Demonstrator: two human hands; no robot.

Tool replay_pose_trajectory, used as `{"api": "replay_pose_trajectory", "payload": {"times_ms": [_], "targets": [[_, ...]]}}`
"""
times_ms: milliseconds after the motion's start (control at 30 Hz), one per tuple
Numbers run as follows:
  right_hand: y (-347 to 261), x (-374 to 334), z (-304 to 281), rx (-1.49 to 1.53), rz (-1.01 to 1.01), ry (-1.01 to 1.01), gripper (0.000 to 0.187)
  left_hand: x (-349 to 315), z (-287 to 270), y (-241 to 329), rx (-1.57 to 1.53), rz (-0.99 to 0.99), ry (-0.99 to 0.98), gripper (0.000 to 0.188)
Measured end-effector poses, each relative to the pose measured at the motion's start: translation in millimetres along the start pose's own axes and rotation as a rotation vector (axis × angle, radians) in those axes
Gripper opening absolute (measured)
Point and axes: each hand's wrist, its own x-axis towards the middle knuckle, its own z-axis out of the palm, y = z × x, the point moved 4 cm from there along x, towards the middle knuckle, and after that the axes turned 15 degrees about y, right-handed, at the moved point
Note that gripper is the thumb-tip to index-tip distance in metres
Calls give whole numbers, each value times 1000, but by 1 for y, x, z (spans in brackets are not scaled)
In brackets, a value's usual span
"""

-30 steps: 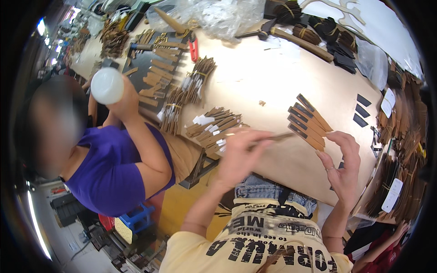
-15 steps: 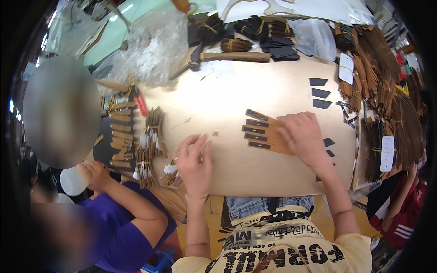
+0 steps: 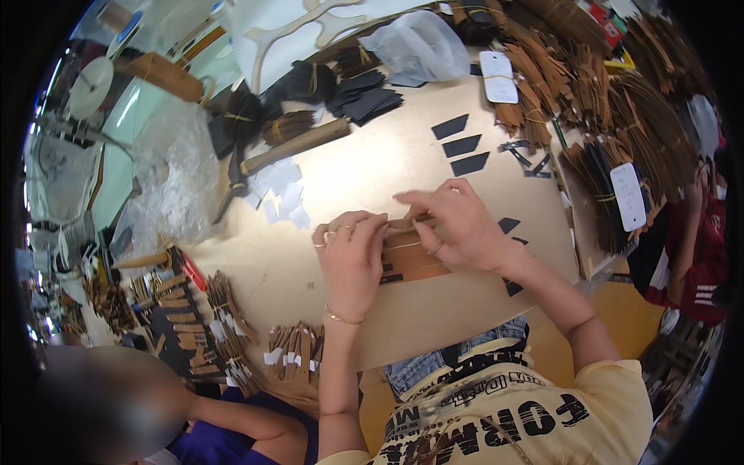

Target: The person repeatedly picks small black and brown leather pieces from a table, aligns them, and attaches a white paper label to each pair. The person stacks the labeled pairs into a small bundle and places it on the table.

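Both my hands meet over the middle of the tabletop, pinching one small brown leather strip [image 3: 401, 225] between their fingertips. My left hand [image 3: 347, 252], with rings on it, closes on the strip's left end. On its other side my right hand [image 3: 466, 230] grips with thumb and fingers, its index finger raised and partly blurred. Beneath them lie several brown leather strips [image 3: 418, 267] side by side, black patches on their left ends. My fingers cover part of them.
Black slanted pieces [image 3: 463, 145] lie beyond my right hand, with small black strips [image 3: 535, 164] beside them. A hammer [image 3: 240, 167] and white paper scraps [image 3: 288, 194] are at the far left. Bundled brown strips [image 3: 616, 116] crowd the right edge. A co-worker's arm [image 3: 252, 422] is at lower left.
My left hand has moved right to meet my right hand over the fanned strips. One strip is now raised between both hands. The view has swung right.
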Motion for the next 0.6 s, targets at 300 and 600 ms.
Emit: {"api": "replay_pose_trajectory", "payload": {"times_ms": [300, 600], "targets": [[39, -21, -56, 982, 846, 10, 76, 10, 26, 29, -708, -515, -307, 13], [47, -50, -54, 909, 821, 93, 66, -6, 47, 43, -755, -585, -398, 17]]}}
